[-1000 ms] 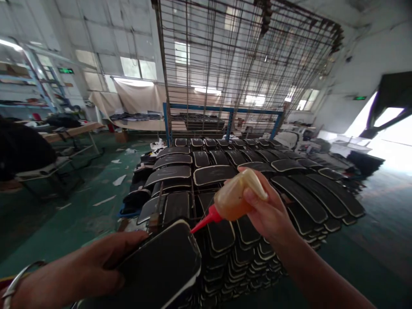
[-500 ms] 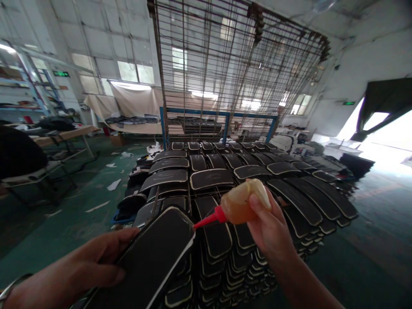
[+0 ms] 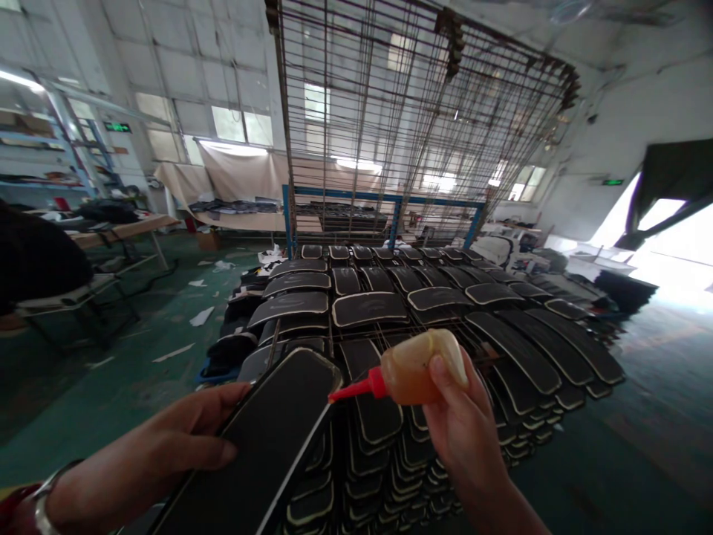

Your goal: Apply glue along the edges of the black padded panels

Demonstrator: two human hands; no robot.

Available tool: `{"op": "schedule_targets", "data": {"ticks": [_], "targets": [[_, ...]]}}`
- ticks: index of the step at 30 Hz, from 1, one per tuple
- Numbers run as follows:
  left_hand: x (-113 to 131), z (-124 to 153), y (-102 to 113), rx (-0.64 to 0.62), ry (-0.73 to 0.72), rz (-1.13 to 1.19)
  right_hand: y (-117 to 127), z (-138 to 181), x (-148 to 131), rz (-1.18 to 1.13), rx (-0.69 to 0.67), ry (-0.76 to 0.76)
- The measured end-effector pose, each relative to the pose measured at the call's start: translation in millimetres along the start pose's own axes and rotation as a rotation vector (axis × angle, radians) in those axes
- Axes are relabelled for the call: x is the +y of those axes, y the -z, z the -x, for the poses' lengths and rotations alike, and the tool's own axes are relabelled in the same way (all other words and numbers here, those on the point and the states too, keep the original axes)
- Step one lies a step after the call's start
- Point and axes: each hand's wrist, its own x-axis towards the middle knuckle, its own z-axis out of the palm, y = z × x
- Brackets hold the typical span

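My left hand point(image 3: 172, 438) grips a long black panel point(image 3: 267, 446) with a pale edge line, tilted up toward the camera at the lower left. My right hand point(image 3: 462, 423) is wrapped round an amber squeeze bottle point(image 3: 415, 368) with a red nozzle point(image 3: 353, 389). The nozzle tip touches the panel's right edge near its upper corner. Behind both hands lies a big stack of similar black panels point(image 3: 423, 297) in rows.
A tall rusty wire rack point(image 3: 412, 126) on a blue frame point(image 3: 384, 197) stands behind the stack. Tables point(image 3: 122, 227) and shelving point(image 3: 33, 148) line the left side. Paper scraps lie on the green floor point(image 3: 111, 371). A bright doorway point(image 3: 674, 245) opens at the right.
The panel has turned more upright and slid left in my left hand. The bottle has dropped lower, and its nozzle has moved along the panel's right edge.
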Motion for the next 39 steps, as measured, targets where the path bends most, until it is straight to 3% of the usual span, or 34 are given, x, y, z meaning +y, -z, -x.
{"op": "schedule_targets", "data": {"ticks": [4,13,24,33,39], "targets": [[6.3,2.7,-11.3,-0.057,-0.011,0.039,-2.6,11.0,1.3,-0.018,0.014,-0.052],[14.3,5.7,-23.8,0.034,-0.046,0.09,-2.5,34.1,9.8,0.09,-0.068,-0.073],[14.1,-0.5,-26.4,0.118,-0.073,0.099,13.0,52.8,13.3,0.032,-0.341,-0.123],[20.4,-2.4,-28.8,0.203,-0.108,0.128,-7.2,71.9,-0.1,0.054,-0.252,-0.165],[22.7,-3.4,-28.6,0.372,-0.121,0.161,-7.2,74.9,0.7,0.041,-0.267,-0.166]]}}
